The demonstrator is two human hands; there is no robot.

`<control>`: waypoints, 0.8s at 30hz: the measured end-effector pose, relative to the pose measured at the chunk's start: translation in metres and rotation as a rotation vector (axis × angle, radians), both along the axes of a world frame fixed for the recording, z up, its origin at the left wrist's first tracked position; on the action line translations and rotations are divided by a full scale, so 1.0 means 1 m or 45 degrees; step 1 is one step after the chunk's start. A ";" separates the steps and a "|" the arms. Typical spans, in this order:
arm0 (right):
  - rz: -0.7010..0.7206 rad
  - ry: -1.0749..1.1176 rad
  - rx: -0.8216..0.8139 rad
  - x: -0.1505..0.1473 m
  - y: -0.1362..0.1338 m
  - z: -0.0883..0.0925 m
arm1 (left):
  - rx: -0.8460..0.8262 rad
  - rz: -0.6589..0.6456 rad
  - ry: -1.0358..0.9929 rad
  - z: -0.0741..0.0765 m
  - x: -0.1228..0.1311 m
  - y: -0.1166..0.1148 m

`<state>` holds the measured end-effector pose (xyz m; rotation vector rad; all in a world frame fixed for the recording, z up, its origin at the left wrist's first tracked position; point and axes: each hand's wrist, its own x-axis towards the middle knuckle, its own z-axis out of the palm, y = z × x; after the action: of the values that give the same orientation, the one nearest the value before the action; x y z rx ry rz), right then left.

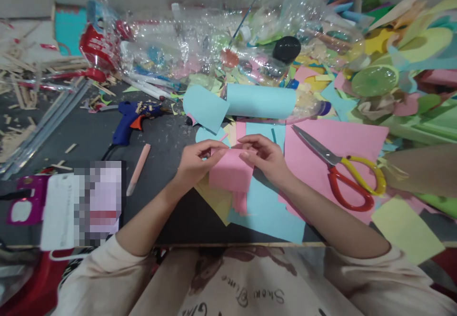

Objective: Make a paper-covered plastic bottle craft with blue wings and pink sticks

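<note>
A folded piece of pink paper (231, 173) is held just above the dark table between both hands. My left hand (196, 161) pinches its upper left edge with curled fingers. My right hand (266, 156) pinches its upper right edge, thumb and fingers closed on it. Beneath the paper lie a light blue sheet (267, 206) and a yellow sheet (214, 199).
Red and yellow scissors (342, 173) rest on a large pink sheet (342, 140) to the right. A light blue paper roll (260, 101) lies behind. A blue glue gun (130, 118) and a glue stick (138, 168) sit left. Clear plastic bottles and coloured paper scraps pile along the back.
</note>
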<state>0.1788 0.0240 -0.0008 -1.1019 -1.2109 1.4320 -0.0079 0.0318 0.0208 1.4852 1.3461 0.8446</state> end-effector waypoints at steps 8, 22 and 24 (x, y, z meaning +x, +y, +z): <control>-0.134 -0.072 0.017 0.002 0.002 0.004 | 0.004 0.026 -0.108 -0.005 -0.002 0.001; -0.014 -0.176 -0.083 0.002 0.002 0.004 | 0.239 -0.091 -0.065 -0.008 -0.002 0.001; 0.002 -0.156 -0.094 0.002 0.002 0.004 | 0.227 -0.047 -0.046 -0.009 -0.001 0.000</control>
<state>0.1808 0.0258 0.0035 -1.2549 -1.2530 1.4374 -0.0088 0.0322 0.0121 1.6185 1.2388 0.9838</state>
